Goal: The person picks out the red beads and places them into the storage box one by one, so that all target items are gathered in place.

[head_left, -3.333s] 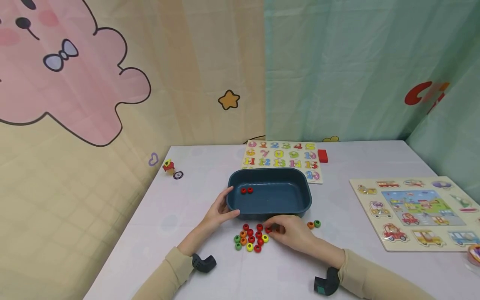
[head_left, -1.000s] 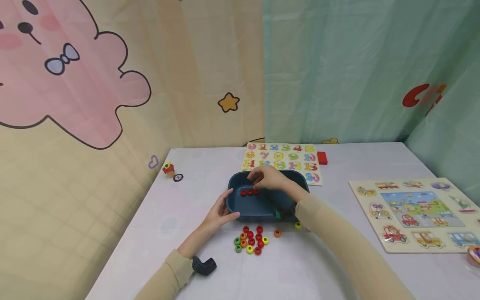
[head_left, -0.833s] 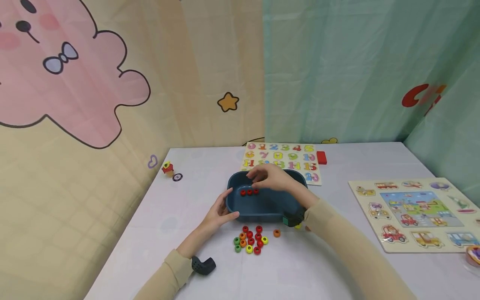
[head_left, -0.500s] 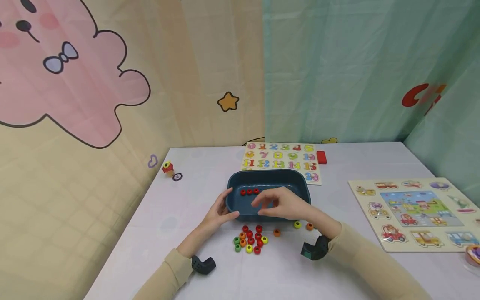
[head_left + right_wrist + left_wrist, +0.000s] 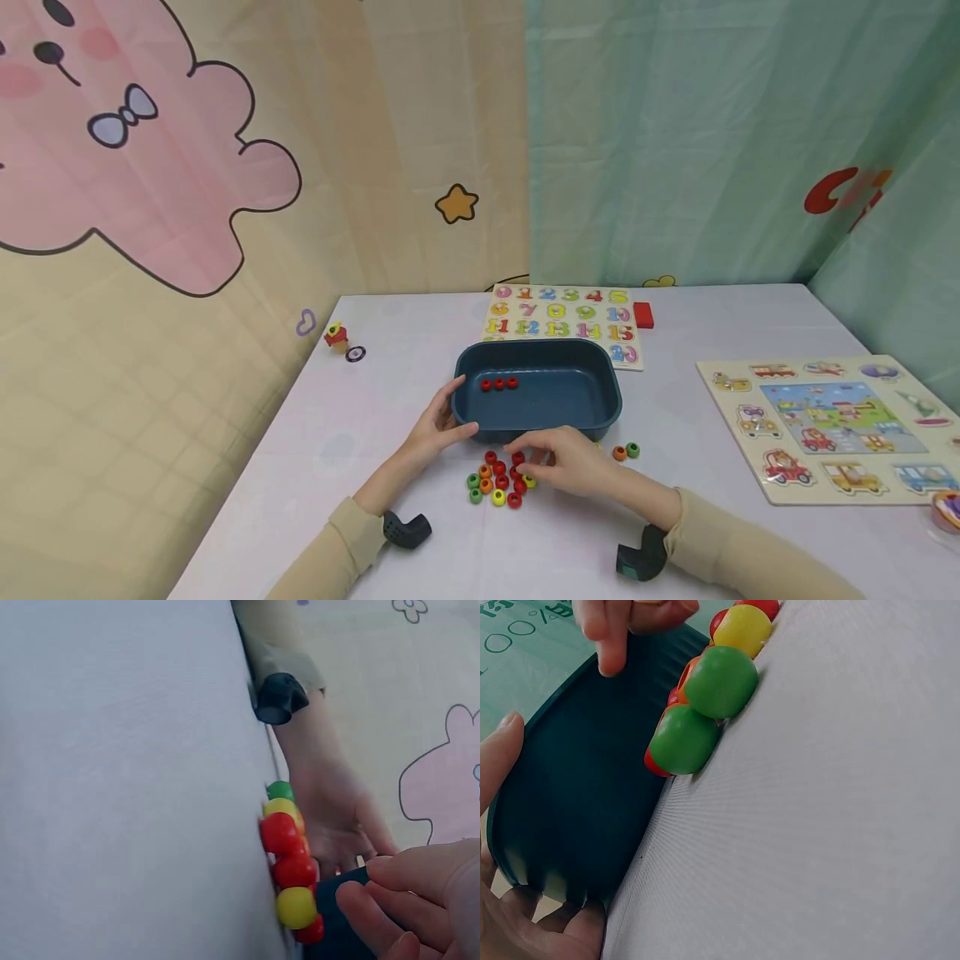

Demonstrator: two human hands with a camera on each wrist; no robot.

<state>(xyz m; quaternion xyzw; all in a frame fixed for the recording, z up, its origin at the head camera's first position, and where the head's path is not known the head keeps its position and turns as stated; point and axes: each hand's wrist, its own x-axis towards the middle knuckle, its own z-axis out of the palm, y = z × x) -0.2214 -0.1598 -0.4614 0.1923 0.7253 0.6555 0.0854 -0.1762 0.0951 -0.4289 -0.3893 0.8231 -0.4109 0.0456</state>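
Note:
My left hand (image 5: 437,423) grips the left end of a dark blue plastic tub (image 5: 558,402), fingers along its outer side and thumb at the front wall. Inside, three red beads (image 5: 498,384) sit in a row near the back left. Several red, orange, yellow and green beads (image 5: 502,482) are bunched on the table before the tub. Over the right edge of this bunch is my right hand (image 5: 577,462), its thumb and index finger apart with nothing between them. It partly hides a yellow bead (image 5: 296,907) in the head view. The right wrist view shows its fingers (image 5: 409,877) loosely bent.
Beyond the tub lies a number puzzle board (image 5: 557,312) beside a red block (image 5: 643,315). A vehicle puzzle board (image 5: 847,417) lies at the right. An orange bead (image 5: 619,453) and a green bead (image 5: 633,450) rest right of the tub; a small toy (image 5: 337,337) stands back left.
My right hand carried a red bead into the tub, where three now stand instead of two. It let go and came back over the bunch. My left hand stayed on the tub.

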